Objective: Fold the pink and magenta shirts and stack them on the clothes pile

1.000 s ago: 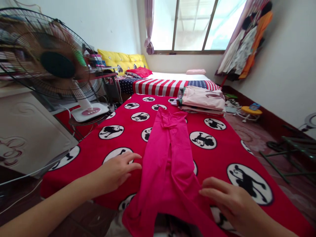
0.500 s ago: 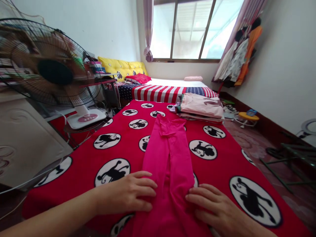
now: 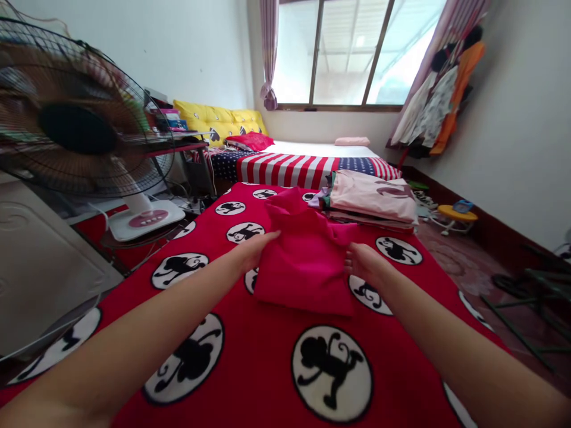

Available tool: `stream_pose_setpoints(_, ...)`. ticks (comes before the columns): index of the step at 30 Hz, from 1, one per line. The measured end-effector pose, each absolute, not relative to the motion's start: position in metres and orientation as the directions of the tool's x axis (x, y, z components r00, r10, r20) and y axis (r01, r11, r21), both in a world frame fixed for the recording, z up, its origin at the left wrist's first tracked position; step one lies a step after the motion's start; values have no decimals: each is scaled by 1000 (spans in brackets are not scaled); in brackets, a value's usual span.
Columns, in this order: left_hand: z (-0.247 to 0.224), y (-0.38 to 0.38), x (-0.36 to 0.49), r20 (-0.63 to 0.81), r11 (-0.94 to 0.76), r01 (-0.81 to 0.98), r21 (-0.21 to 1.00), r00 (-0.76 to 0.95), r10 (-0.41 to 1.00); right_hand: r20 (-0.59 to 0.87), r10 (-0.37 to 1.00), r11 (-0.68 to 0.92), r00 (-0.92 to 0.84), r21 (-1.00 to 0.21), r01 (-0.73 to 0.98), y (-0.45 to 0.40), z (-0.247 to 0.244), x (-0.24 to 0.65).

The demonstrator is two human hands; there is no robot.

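Your left hand (image 3: 264, 239) and right hand (image 3: 361, 260) hold opposite edges of the pink garment (image 3: 303, 276), which, stretched out long half a second ago, now sits doubled over on the red cover (image 3: 254, 356), its length much shortened but its far end uneven.

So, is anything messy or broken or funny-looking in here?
Nothing looks spilled or broken. The bright pink cloth is a bit messy, though: its near edge is fairly straight, but its far end is bunched and uneven. The clothes stack has bits poking out on the left, so it isn't perfectly neat.
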State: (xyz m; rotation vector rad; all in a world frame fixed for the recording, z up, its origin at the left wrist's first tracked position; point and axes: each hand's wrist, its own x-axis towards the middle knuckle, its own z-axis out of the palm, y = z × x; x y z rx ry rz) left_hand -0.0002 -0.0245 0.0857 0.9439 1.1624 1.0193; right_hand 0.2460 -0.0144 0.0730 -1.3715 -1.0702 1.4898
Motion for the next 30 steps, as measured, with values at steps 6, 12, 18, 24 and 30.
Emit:
stream_pose_setpoints(6, 52, -52, -23, -378, 382, 17, 924, 193, 905, -161, 987, -158, -25, -981, 113, -46, 17, 259)
stream_pose_setpoints(12, 39, -74, -13, -238, 247, -13, 969, 222, 945, -95, 988, -75, -123, -984, 164, -69, 19, 247)
stream_pose_setpoints(18, 75, -96, -23, -200, 244, -103, 964, 322, 925, -85, 981, -78, -177, -996, 42, -102, 66, 244)
stream_pose_setpoints(24, 53, -162, -44, -461, 423, 185, 887, 406, 789, -198, 934, -127, -297, -962, 243, -174, 37, 270)
stream_pose_setpoints(30, 39, -132, -58, -403, 438, -106, 893, 247, 881, 147, 973, 224, -177, -785, 578, -117, 61, 277)
